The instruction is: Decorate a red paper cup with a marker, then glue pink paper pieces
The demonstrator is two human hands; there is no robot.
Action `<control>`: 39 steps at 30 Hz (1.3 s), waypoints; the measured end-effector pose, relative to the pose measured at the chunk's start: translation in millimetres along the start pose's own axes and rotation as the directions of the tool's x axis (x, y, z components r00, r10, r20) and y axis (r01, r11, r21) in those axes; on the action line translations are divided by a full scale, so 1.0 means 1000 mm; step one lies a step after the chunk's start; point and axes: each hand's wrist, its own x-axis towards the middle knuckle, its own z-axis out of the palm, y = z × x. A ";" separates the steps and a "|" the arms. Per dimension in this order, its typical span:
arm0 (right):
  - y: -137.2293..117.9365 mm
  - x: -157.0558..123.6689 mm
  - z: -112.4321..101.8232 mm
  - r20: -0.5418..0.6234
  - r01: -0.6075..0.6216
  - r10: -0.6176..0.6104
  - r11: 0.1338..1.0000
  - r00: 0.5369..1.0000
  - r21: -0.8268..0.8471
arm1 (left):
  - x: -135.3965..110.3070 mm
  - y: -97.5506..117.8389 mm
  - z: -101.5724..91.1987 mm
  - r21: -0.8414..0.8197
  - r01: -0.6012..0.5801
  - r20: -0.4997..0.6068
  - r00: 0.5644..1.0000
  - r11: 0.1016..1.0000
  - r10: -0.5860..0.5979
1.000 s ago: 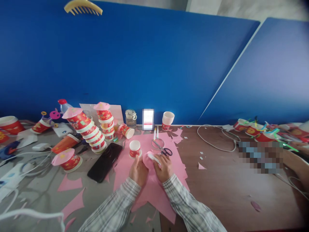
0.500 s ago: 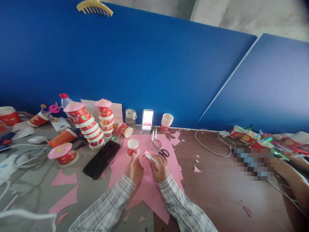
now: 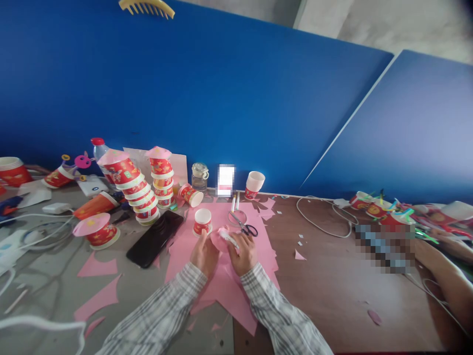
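My left hand (image 3: pixel 205 255) is closed around the edge of a round pink paper piece (image 3: pixel 219 241). In my right hand (image 3: pixel 243 252) is a slim white tube (image 3: pixel 229 240), probably glue, its tip against the pink piece. Both hands are over a large pink paper sheet (image 3: pixel 218 291). Just beyond my left hand a short red-and-white paper cup (image 3: pixel 203 222) stands upright. Scissors with dark handles (image 3: pixel 248 229) lie past my right hand, beside a clear ring (image 3: pixel 236 217). My fingertips under the pink piece are hidden.
Stacked red cups with pink tops (image 3: pixel 138 190) stand at left, near a black phone (image 3: pixel 155 239). A glass jar (image 3: pixel 200 176) and a taller cup (image 3: pixel 254 184) are by the blue partition (image 3: pixel 236 98). At right, another person's arm (image 3: pixel 439 266) rests near cups and cables.
The view has shifted slightly. My hands stay close together on the pink piece, and the white tube has turned or moved only a little against it.
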 end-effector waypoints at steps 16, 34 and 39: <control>0.000 -0.005 0.002 0.005 0.035 -0.035 0.999 0.999 0.009 | -0.001 -0.001 0.000 0.051 -0.065 0.068 0.996 0.997 0.062; -0.004 -0.007 0.006 0.094 0.063 -0.070 0.996 0.993 0.070 | 0.001 -0.001 -0.005 0.096 -0.068 0.091 0.994 0.993 0.059; 0.008 -0.004 0.003 0.034 -0.024 0.024 1.000 0.999 0.013 | 0.002 0.001 -0.005 0.092 -0.068 0.076 0.995 0.993 0.061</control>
